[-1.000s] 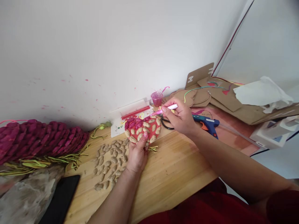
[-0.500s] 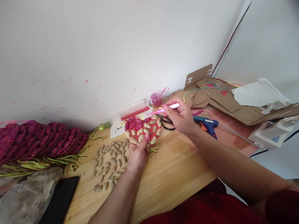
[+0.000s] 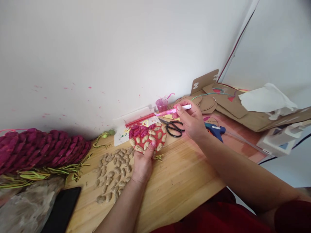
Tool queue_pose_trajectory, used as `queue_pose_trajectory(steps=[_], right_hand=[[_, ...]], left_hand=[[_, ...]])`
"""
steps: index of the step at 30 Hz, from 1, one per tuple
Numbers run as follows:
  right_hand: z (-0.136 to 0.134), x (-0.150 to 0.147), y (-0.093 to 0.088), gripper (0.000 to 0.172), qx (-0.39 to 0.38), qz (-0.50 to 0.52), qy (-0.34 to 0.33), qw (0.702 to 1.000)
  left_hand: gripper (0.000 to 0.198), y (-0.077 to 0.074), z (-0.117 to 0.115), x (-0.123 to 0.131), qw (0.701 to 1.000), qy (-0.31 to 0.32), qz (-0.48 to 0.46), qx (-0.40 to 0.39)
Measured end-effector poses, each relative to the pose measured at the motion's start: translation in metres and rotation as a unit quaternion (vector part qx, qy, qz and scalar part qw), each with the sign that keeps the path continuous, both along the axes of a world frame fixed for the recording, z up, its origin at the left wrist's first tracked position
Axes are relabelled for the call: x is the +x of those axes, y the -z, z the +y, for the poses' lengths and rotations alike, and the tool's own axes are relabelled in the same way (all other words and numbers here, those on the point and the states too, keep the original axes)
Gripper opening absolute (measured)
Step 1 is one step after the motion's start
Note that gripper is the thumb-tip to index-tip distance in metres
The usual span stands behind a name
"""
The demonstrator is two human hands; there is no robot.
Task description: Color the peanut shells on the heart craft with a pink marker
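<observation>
Toward the tabletop's point(image 3: 175, 174) back edge, pinched the peanut disc point(image 3: 149, 138) by its front rim in left grip point(image 3: 143, 163), brush point(image 3: 172, 111) in right grip point(image 3: 191, 122); seemed light, stiff, crushable, safest rim-held.

Left hand point(image 3: 143, 163) clasped, thumb point(image 3: 151, 146) uppermost, left forearm point(image 3: 123, 205) angled from below; right hand point(image 3: 190, 121) higher, in pinch grip, right forearm point(image 3: 230, 165) slanting.
</observation>
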State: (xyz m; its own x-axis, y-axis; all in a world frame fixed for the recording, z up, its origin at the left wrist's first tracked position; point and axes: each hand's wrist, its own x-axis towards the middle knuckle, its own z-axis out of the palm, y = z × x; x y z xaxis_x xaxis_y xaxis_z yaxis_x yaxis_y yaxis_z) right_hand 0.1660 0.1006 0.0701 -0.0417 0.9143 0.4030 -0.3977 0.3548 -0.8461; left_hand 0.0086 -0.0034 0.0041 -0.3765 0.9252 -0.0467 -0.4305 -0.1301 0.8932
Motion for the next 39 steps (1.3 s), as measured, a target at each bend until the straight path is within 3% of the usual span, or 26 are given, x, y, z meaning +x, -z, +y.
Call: queue_pose_trajectory(steps=[7,11,17,25,39], right_hand=[[-0.006,0.001,0.003,0.049,0.013,-0.081,-0.044,0.996],[-0.006,0.001,0.01,0.042,0.071,-0.141,-0.03,0.987],[-0.004,-0.001,0.017,0.042,0.067,-0.178,-0.022,0.982],[-0.006,-0.012,0.019,0.049,-0.051,-0.074,-0.088,0.992],[-0.005,-0.014,0.019,0.052,-0.13,-0.01,-0.138,0.982]], left_hand=[[0.044,0.006,0.001,0.0,0.999,0.014,0.009,0.031],[0.045,0.007,0.0,0.001,0.998,0.031,0.023,0.047],[0.045,0.005,0.0,0.001,0.998,0.017,0.041,0.044],[0.045,0.007,-0.001,-0.001,0.997,0.039,0.05,0.054],[0.041,0.005,-0.001,0.0,0.997,0.04,0.048,0.053]])
